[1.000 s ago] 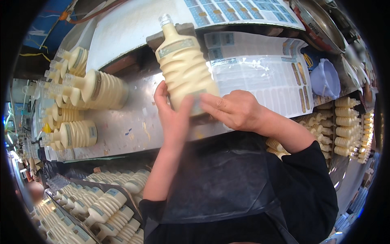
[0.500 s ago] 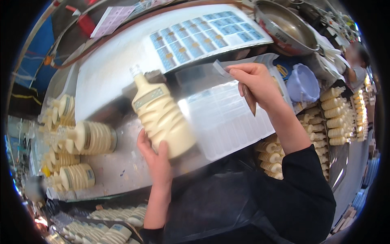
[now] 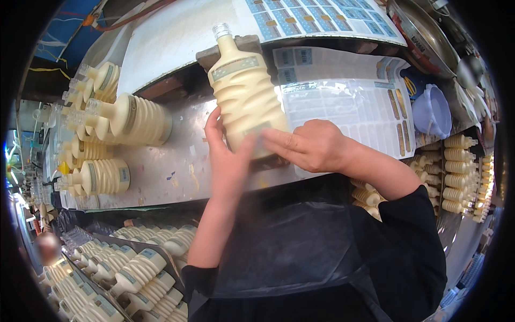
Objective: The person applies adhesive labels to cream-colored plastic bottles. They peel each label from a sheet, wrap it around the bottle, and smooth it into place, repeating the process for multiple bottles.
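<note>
A cream bottle (image 3: 248, 99) with wavy grooves and a clear neck lies tilted on the bench, its neck end by a dark grey block (image 3: 205, 60). My left hand (image 3: 228, 155) holds its lower left side, fingers along the edge and the blurred thumb over the front. My right hand (image 3: 316, 146) presses stretched fingertips on a small bluish label (image 3: 252, 131) near the bottle's base. Its other fingers are curled, and whatever is in its palm is hidden. Right of the bottle lies a translucent label sheet (image 3: 343, 102), partly used.
Several similar bottles (image 3: 142, 121) stand clustered at the left. A white board (image 3: 177, 40) holds a blue label sheet (image 3: 300, 19) at the back. A lavender bucket (image 3: 432, 111) and metal basin (image 3: 421, 32) stand right. More bottles (image 3: 142, 271) lie packed lower left.
My right hand came down left from above the sheet to the bottle's base; the brown pointed tool it held is out of sight. The whole view shifted, showing more of the lower left.
</note>
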### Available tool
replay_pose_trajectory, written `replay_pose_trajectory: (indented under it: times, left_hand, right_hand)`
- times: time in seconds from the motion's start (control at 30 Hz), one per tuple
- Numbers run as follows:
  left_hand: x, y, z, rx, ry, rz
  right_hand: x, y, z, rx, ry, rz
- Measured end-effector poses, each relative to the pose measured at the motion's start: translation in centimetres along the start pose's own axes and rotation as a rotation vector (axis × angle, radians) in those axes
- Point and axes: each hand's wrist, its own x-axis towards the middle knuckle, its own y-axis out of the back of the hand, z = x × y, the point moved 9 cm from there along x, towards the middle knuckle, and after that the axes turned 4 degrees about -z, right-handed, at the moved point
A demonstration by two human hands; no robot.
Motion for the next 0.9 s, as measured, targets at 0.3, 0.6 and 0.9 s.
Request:
replay_pose_trajectory:
  times: [0.3,0.6,0.9]
  left_hand:
    - [-0.4,0.3,-0.8,-0.054,-0.057,0.007]
    - [-1.3,-0.3,-0.8,0.074,-0.085,0.051]
    - [-1.3,-0.3,-0.6,0.001,-0.093,0.027]
  right_hand:
    - [-2.7,0.3,2.0,0.294,-0.320,-0.048]
    - [-3.6,-4.8,5.1,0.818,-1.260,-0.130]
    - [-3.4,-4.6,4.8,0.796,-1.290,-0.116]
